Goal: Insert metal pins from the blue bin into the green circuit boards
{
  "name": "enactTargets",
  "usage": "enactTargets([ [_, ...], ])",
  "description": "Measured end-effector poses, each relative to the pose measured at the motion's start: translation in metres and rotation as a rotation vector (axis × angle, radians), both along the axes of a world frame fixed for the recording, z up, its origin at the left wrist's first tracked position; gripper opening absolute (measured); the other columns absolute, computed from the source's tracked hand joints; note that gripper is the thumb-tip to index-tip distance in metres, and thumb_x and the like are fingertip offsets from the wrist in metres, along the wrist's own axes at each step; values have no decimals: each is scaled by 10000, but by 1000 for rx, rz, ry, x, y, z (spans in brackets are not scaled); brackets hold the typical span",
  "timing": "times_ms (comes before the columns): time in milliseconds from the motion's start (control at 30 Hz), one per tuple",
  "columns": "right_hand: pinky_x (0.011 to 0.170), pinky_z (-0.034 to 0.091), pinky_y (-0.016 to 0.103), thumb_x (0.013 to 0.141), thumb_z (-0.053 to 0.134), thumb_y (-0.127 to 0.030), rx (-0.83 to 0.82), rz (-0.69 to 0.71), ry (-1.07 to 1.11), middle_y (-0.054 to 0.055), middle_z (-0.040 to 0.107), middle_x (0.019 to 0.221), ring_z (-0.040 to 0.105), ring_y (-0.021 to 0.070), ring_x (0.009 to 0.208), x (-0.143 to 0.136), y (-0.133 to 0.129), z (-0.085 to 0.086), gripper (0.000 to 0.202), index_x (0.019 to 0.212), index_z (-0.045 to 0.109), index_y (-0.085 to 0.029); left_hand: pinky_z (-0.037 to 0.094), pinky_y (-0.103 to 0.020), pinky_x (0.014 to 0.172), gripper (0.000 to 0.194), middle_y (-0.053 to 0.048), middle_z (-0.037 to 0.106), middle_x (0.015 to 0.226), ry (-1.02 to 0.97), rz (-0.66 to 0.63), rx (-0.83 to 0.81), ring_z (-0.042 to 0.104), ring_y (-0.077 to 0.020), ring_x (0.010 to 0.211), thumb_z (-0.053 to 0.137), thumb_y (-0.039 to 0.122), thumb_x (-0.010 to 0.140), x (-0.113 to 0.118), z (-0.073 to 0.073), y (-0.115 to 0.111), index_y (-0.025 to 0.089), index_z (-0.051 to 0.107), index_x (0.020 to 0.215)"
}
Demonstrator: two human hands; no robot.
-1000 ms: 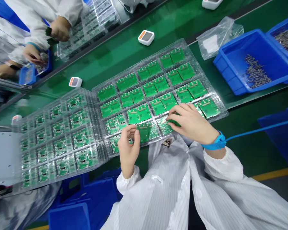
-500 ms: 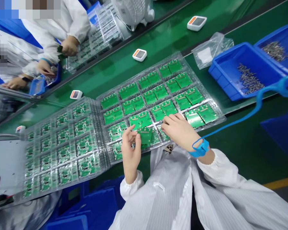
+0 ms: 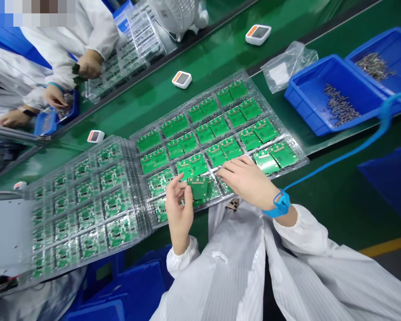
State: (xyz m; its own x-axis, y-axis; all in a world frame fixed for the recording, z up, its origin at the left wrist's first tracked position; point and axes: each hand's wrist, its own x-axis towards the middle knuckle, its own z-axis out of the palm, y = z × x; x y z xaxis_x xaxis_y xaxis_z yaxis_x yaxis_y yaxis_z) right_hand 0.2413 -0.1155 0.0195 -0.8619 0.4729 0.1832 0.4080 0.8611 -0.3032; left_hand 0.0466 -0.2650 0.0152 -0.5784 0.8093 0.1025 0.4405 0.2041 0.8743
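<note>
My left hand (image 3: 179,207) holds a green circuit board (image 3: 198,187) by its left edge, between thumb and fingers, over the front part of a clear plastic tray (image 3: 302,159). My right hand (image 3: 245,180) is bent over the front row of that tray, right of the held board. Its fingertips are at a pocket there, and what they grip is hidden. A blue wrist strap (image 3: 280,204) with a cord circles my right wrist. Green boards (image 3: 265,130) fill the tray's pockets, many of them in pairs.
To the left lies a stack of trays (image 3: 133,240) with boards. Blue bins (image 3: 307,109) of small metal parts stand at the right, beside a plastic bag (image 3: 287,67). White devices (image 3: 182,80) sit on the green surface. Across it, co-workers' hands (image 3: 90,64) are busy near another tray.
The view has shifted slightly, so most things sit a little further left. My right hand has moved slightly left towards the held board. My left hand keeps its hold.
</note>
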Motion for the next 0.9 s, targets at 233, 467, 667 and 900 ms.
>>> enactTargets([
  [233, 867, 560, 370, 1163, 592, -239, -431, -26, 460, 90, 756, 1177, 733, 214, 1003, 0, 9, -4, 152, 1183, 736, -197, 570, -275, 818, 425, -70, 639, 1194, -18, 57, 52, 623, -152, 924, 559, 537, 1158, 1, -6, 9, 260, 651, 1468],
  [467, 834, 668, 357, 1113, 686, -285, -698, 3, 724, 77, 757, 1132, 753, 210, 1001, -8, 21, -2, 106, 1109, 775, -227, 556, -320, 987, 752, -79, 627, 1373, -170, -72, 71, 646, -231, 1216, 955, 563, 868, 6, -7, 26, 313, 599, 1481],
  [667, 864, 683, 361, 1052, 799, -338, -813, -136, 892, 70, 765, 1148, 770, 218, 1014, -13, 26, -6, 140, 1155, 793, -244, 564, -299, 626, 606, -103, 717, 1151, -688, -221, 195, 697, -208, 869, 611, 681, 1056, 20, 3, 48, 264, 636, 1494],
  [900, 869, 704, 333, 1032, 821, -303, -854, -162, 934, 72, 766, 1148, 777, 201, 1030, -13, 26, -13, 138, 1150, 793, -238, 680, -369, 887, 446, -94, 793, 1157, -481, 41, 53, 780, -258, 1110, 650, 658, 1080, 24, -5, 49, 261, 759, 1252],
])
